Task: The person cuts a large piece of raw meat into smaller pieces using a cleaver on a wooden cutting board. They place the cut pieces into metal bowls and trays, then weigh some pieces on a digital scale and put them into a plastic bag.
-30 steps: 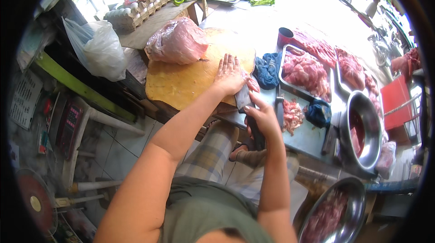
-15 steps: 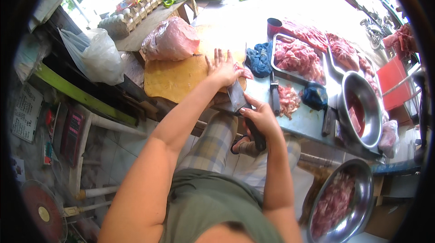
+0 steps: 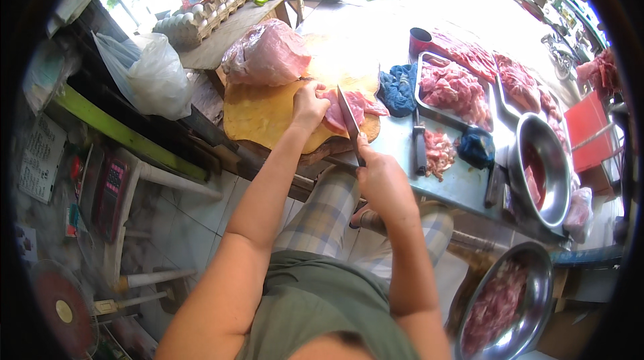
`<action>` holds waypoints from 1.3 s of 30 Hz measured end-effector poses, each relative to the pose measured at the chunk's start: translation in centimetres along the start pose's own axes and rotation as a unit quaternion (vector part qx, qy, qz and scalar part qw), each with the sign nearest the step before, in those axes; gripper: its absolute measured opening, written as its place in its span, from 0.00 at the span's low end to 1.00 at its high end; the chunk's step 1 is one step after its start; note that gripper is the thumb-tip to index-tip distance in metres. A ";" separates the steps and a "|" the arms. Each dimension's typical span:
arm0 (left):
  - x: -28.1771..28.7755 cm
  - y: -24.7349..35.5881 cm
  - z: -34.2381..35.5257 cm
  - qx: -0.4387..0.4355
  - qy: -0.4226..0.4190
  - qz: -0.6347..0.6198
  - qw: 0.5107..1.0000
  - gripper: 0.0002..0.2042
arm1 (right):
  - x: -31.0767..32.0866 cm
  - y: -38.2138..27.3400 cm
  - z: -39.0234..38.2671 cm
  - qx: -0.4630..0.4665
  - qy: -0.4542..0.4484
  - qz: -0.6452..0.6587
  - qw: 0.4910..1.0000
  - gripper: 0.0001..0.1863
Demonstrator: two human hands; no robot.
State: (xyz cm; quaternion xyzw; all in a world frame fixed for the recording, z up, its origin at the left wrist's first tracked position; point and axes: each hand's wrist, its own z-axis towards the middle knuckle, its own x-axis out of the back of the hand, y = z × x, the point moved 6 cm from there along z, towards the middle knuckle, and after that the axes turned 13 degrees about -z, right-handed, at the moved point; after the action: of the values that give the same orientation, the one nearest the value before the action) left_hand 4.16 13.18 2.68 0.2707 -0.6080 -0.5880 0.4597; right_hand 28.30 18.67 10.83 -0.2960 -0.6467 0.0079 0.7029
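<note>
On a yellow cutting board [image 3: 258,115], a flat slice of raw pink meat [image 3: 333,117] lies near the right edge. My left hand [image 3: 309,106] is closed, its fingers pinching the slice's left side. My right hand [image 3: 386,182] wraps round the handle of a knife [image 3: 349,114], whose blade lies across the slice and points away from me. Whether the blade has cut in, I cannot tell. Behind my left hand, at the board's far left, sits a large block of raw meat [image 3: 267,53].
Right of the board are a blue cloth [image 3: 398,90], a tray [image 3: 420,101] of meat pieces, a second knife [image 3: 419,148], small scraps [image 3: 439,154] and a steel bowl [image 3: 565,179]. Another bowl [image 3: 545,286] of meat stands lower right. Egg trays [image 3: 208,19] and a white bag [image 3: 157,75] are left.
My left hand has gone from spread flat on the meat to pinching its left side. The knife has swung up from the board's near edge and now lies across the slice.
</note>
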 end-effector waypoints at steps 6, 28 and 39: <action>0.3 2.1 -0.1 -0.025 -0.031 0.162 0.986 0.17 | 1.2 2.2 -0.4 0.013 -0.030 0.123 0.992 0.30; -0.2 3.3 0.6 0.007 -0.095 0.191 0.977 0.15 | 2.1 -0.4 0.9 -0.028 -0.008 0.016 0.999 0.28; -2.0 -2.5 3.2 -0.091 -0.256 -0.115 0.955 0.17 | -0.4 0.8 5.7 0.027 0.231 0.197 0.952 0.20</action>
State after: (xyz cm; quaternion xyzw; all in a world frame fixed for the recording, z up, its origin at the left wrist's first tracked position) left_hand 1.70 16.03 0.10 0.1355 -0.6141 -0.7394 0.2406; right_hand 23.31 21.44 10.03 -0.3919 -0.3950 0.0955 0.8254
